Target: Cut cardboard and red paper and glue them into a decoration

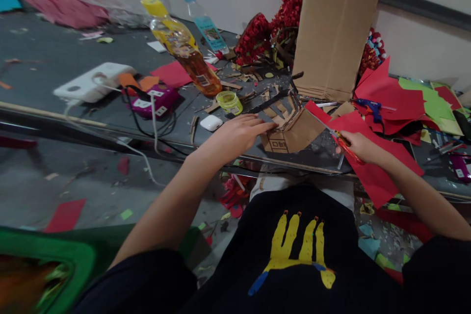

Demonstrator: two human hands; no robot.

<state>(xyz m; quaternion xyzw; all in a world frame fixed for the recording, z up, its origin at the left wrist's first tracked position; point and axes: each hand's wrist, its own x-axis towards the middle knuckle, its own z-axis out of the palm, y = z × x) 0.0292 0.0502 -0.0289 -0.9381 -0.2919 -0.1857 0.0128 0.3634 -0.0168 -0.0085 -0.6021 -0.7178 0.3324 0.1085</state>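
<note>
My left hand [245, 132] rests at the left edge of a cut cardboard piece [301, 132], its fingers closed around that edge. The cardboard has slits and bent strips on top and a printed mark near its lower left. In my right hand [355, 147] are scissors [344, 143] with orange-red handles; their blades point up and left over red paper [382, 162], near the cardboard's right side. A yellow-green tub [229, 102] and a white case [211, 123] lie just beyond my left hand.
A drink bottle [186, 51], water bottle [208, 24], white power strip [93, 82] and purple socket block [156, 101] are at the left. Tall cardboard [334, 24] stands behind. A blue glue gun [371, 108] lies right. A green bin [83, 250] is below left.
</note>
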